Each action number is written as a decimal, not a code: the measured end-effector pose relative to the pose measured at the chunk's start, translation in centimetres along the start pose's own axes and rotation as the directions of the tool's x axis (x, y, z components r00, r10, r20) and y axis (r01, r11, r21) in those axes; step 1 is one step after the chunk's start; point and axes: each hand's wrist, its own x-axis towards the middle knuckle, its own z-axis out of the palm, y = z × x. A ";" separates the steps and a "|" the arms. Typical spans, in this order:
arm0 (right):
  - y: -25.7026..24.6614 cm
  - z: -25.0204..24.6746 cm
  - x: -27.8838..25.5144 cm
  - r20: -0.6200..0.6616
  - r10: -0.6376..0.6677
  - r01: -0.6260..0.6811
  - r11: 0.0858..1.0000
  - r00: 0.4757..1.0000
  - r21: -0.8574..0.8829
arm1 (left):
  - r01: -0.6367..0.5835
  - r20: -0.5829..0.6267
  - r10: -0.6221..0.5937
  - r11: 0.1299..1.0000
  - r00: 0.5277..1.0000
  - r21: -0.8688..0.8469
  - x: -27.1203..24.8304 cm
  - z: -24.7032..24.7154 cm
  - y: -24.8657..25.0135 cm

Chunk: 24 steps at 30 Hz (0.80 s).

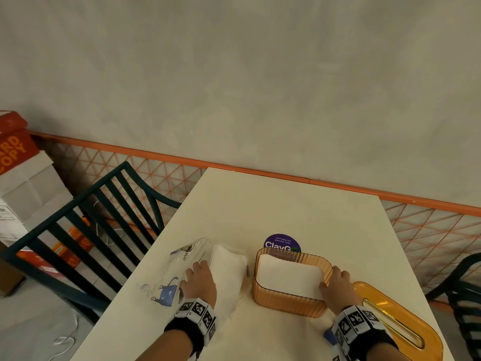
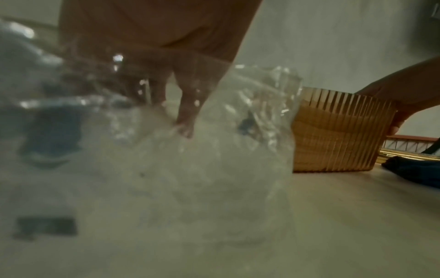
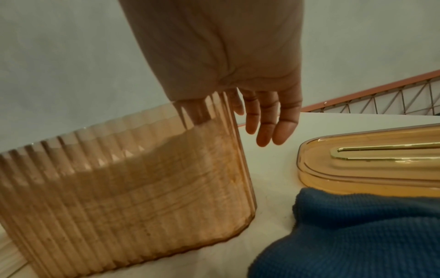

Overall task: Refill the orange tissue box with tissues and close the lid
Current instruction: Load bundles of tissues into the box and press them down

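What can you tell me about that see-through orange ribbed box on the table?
The translucent orange ribbed plastic box stands upright on the cream table, open at the top, rounded at the corners. A white tissue stack lies inside it. The right hand grips its right end, thumb inside the rim and fingers outside. Its flat orange lid with a gold-edged slot lies apart, to its right.

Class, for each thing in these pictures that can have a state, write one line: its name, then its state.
Ribbed orange plastic tissue box: open, tissues inside.
Flat orange slotted lid: off, on table.
Clear plastic tissue pack: torn open, tissues remaining.
Left hand: in the pack.
Right hand: gripping box's rim.
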 end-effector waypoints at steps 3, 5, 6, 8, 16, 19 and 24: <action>0.1 0.0 0.0 -0.012 -0.009 0.009 1.000 1.000 -0.006 | -0.007 -0.022 0.006 1.000 1.000 -0.022 0.2 0.4 0.0; 0.1 0.0 0.0 -0.016 -0.008 0.008 1.000 1.000 -0.021 | 0.003 -0.008 -0.003 0.999 1.000 -0.043 0.2 0.3 0.1; 0.1 0.0 0.0 -0.022 -0.008 0.007 1.000 1.000 -0.030 | 0.011 0.002 -0.011 0.999 1.000 -0.043 0.3 0.1 0.1; 0.0 0.0 -0.1 -0.035 -0.010 0.008 0.999 0.999 -0.053 | 0.019 0.033 -0.018 0.998 0.999 -0.051 0.4 -0.3 0.0; 0.1 -1.3 -0.1 -0.014 -0.040 0.038 0.991 0.999 -0.132 | 0.082 0.292 0.121 0.799 0.949 -0.596 1.5 -2.6 -1.2; -0.6 -3.3 0.1 -0.058 -0.118 0.116 0.993 0.991 -0.038 | 0.131 0.314 0.180 0.641 0.932 -0.756 1.3 -5.7 -2.3; -6.0 -7.9 -1.1 -0.123 -0.383 0.402 0.856 0.915 0.325 | 0.137 0.340 0.424 0.439 0.839 -0.888 -0.1 -11.7 -2.5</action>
